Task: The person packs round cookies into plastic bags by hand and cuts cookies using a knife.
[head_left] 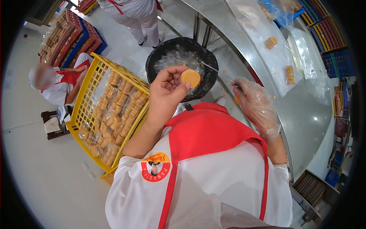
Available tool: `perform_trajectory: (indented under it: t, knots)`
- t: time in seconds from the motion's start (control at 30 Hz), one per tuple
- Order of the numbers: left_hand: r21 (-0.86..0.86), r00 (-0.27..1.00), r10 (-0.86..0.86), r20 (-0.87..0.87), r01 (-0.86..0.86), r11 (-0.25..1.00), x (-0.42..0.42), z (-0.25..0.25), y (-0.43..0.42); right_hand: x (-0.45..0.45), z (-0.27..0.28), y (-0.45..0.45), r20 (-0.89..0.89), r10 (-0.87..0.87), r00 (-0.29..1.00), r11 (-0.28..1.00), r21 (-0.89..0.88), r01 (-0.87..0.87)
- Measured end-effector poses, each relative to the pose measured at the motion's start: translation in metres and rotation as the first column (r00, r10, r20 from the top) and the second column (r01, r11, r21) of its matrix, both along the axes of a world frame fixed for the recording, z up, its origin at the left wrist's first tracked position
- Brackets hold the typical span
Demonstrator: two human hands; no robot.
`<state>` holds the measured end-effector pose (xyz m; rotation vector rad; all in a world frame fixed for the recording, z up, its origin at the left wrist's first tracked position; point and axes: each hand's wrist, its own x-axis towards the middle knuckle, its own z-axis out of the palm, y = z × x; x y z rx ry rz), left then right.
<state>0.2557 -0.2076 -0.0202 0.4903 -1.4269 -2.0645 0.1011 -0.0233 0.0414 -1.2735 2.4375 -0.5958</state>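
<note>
Between the thumb and fingers of my bare left hand (167,86) is a round, flat, golden cookie (190,78), held up over a black bin (150,63) lined with clear plastic. My right hand (257,105), in a clear plastic glove, is closed around the dark end of a thin metal-bladed tool (219,71). The blade points left across the bin's rim; whether it is a knife or a spatula I cannot tell. A small orange-tan piece (237,100) shows beside the gloved fingers, partly hidden.
A yellow crate (82,103) with bagged cookies (114,118) stands at my left. On the steel table (305,129) at right are two cookie stacks (271,42) and clear bags (305,53). One co-worker (57,82) sits at left; another (133,19) stands beyond the bin.
</note>
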Motion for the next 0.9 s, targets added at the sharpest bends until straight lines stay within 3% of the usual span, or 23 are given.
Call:
perform_trajectory:
  t: [0.07,0.17,0.27,0.37,0.47,0.57,0.67,0.77,0.87,0.9]
  knots:
    - [0.0,1.0,-0.01,0.004,0.01,1.0,-0.001,-0.001,0.001,0.001,0.001,0.002,-0.029,0.127,0.992,0.992,-0.008,-0.127]
    - [0.006,0.999,-0.028,0.027,0.028,1.0,-0.003,-0.003,0.001,0.005,-0.006,0.0,0.062,0.115,0.991,0.991,-0.069,-0.11]
    - [-0.005,0.999,-0.019,0.038,0.019,1.0,-0.004,-0.005,0.003,-0.002,-0.004,-0.002,0.029,-0.046,0.999,0.999,0.0,0.046]
    - [0.018,0.999,-0.041,0.015,0.041,0.999,-0.006,-0.003,0.005,0.005,-0.017,0.006,0.125,0.141,0.982,0.986,-0.108,-0.128]
    - [0.038,0.998,-0.048,0.027,0.047,0.998,-0.005,-0.005,0.006,0.001,-0.011,-0.001,0.123,-0.082,0.989,0.995,-0.037,0.087]
    - [0.027,0.997,-0.064,0.045,0.062,0.998,-0.007,-0.003,0.008,0.003,-0.002,0.003,0.099,0.03,0.995,0.996,0.077,-0.037]
    - [0.035,0.995,-0.088,0.037,0.087,0.996,-0.009,-0.002,0.011,0.004,-0.007,0.004,0.183,0.012,0.983,0.999,0.045,-0.021]
    - [0.041,0.996,-0.089,0.026,0.088,0.995,-0.011,-0.002,0.014,-0.003,-0.012,0.008,0.087,-0.08,0.993,0.997,-0.007,0.081]
    - [0.037,0.989,-0.132,0.058,0.13,0.991,-0.01,-0.001,0.017,0.008,-0.023,0.016,0.112,0.067,0.991,0.981,-0.19,-0.045]
    - [0.035,0.984,-0.169,0.06,0.167,0.985,-0.014,0.0,0.018,-0.002,-0.019,0.017,0.145,0.05,0.988,0.993,-0.112,-0.034]
